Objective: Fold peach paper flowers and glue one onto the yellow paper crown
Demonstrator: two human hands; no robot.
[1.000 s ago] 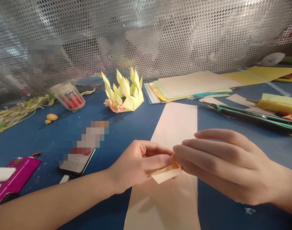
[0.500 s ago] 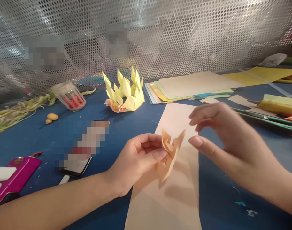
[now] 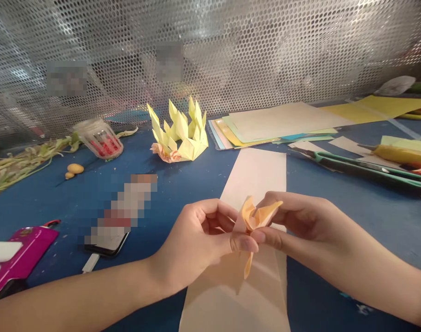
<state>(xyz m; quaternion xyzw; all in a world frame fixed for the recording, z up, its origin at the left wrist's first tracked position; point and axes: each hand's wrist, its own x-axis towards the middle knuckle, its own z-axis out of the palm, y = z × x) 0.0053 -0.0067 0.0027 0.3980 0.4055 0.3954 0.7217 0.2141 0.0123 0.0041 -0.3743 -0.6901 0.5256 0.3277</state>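
A small folded piece of orange paper (image 3: 254, 219) is held up between both hands, above a long pale paper strip (image 3: 231, 295) on the blue table. My left hand (image 3: 203, 244) pinches its left side between thumb and fingers. On the right side, my right hand (image 3: 300, 230) grips it too, thumb in front and fingers behind. The two thumb tips nearly meet at the paper's centre. One pointed flap hangs below the thumbs, and others stick up above them. Part of the folded paper is hidden by the fingers.
Behind stand a yellow folded-paper crown (image 3: 183, 138) and a jar with red bits (image 3: 105, 143). At left lie a phone (image 3: 110, 244) and a magenta tool (image 3: 31, 253). Scissors (image 3: 362, 168) and stacked paper sheets (image 3: 283, 120) lie at right. A perforated metal panel (image 3: 252, 55) rises at the back.
My right hand has come left and down and now grips the folded orange paper. The paper has turned in my left hand. The scissors now show more fully.
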